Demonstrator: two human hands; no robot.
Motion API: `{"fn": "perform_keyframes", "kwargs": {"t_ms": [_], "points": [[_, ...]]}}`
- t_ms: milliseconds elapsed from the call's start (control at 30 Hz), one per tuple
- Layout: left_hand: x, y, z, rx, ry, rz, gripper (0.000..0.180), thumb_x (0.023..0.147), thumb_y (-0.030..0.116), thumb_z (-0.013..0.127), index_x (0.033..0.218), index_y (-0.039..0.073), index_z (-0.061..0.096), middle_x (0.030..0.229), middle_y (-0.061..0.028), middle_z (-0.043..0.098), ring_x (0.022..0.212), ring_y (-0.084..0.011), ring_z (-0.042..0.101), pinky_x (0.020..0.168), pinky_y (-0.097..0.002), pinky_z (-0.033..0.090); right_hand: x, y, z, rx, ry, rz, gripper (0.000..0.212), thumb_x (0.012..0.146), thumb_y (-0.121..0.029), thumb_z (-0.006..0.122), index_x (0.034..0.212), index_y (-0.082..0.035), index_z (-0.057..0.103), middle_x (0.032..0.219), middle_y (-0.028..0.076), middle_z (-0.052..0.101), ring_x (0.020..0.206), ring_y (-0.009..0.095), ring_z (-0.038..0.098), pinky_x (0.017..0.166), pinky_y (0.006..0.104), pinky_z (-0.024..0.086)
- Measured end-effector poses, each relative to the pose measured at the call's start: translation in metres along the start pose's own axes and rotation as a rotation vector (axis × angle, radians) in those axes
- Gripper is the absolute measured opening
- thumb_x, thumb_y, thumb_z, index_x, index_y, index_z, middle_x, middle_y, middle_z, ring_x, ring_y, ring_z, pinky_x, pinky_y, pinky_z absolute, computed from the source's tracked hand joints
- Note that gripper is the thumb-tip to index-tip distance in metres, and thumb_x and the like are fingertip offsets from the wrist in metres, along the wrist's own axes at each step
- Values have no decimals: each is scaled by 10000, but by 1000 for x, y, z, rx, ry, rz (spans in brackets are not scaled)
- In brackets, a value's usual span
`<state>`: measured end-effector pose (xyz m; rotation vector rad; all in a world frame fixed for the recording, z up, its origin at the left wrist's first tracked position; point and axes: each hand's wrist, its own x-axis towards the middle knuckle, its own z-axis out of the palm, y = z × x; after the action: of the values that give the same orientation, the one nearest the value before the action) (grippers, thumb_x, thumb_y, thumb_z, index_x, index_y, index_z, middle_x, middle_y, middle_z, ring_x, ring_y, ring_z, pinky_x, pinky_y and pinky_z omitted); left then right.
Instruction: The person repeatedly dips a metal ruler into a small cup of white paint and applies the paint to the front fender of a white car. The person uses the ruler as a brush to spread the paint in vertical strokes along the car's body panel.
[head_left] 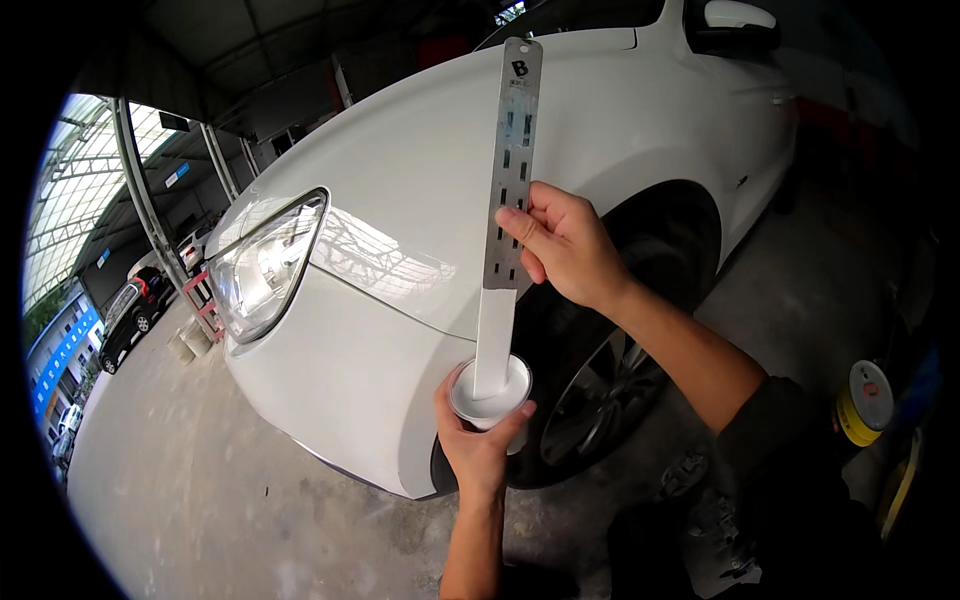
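My left hand (476, 446) is wrapped round a small cup (458, 397) of white paint, thumb on the near right side and fingers on the left. Between the thumb and fingers of my right hand (570, 242) is a long metal mixing ruler (507, 165) with slots along it, held nearly upright. Its lower part is coated white and dips into the paint; the tip is hidden in it. Both hands are in front of the white car's (400, 220) front wheel and fender.
The headlight (270, 265) is to the left and the front tyre (690, 230) lies behind my right wrist. A yellow can with a grey lid (870, 395) stands at the right. Further off at left are a dark car (132, 315) and pale buckets (190, 343) on the concrete floor (200, 470).
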<state>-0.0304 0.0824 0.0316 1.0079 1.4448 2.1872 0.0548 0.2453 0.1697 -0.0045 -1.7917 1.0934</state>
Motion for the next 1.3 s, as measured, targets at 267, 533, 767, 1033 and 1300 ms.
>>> {"fn": "perform_keyframes", "kwargs": {"t_ms": [267, 533, 767, 1033, 1300], "points": [[0, -2, 7, -3, 17, 15, 817, 626, 80, 911, 1314, 19, 474, 1231, -106, 576, 1122, -214, 575, 998, -347, 449, -51, 6, 22, -338, -67, 10, 266, 935, -163, 677, 809, 29, 542, 605, 146, 573, 504, 180, 516, 512, 342, 419], [0, -2, 13, 106, 44, 88, 805, 622, 68, 913, 1303, 14, 487, 1201, -98, 585, 1105, -214, 575, 991, -347, 448, -51, 31, 23, -317, -19, 8, 270, 960, -179, 657, 807, 21, 561, 573, 25, 534, 490, 73, 457, 460, 282, 365], [-5, -3, 16, 178, 97, 108, 811, 620, 95, 918, 1303, 18, 487, 1216, -107, 575, 1124, -222, 566, 1000, -356, 435, 12, 4, -17, 12, 129, 134, 254, 1007, -205, 601, 831, -25, 571, 657, -25, 530, 505, 41, 422, 475, 223, 353], [-5, -7, 15, 70, 72, 51, 839, 649, 119, 913, 1344, -1, 459, 1266, -127, 541, 1175, -243, 534, 1038, -364, 411, 24, 11, -30, 146, 157, 164, 270, 1015, -254, 588, 842, -48, 582, 686, -29, 530, 520, 50, 434, 512, 221, 356], [-4, -10, 15, 76, 69, 83, 858, 657, 46, 895, 1375, -13, 428, 1282, -127, 538, 1175, -246, 539, 1041, -369, 417, 24, 15, -27, 120, 178, 112, 283, 1018, -273, 577, 860, -39, 593, 687, -15, 546, 516, 64, 460, 520, 241, 369]]}}
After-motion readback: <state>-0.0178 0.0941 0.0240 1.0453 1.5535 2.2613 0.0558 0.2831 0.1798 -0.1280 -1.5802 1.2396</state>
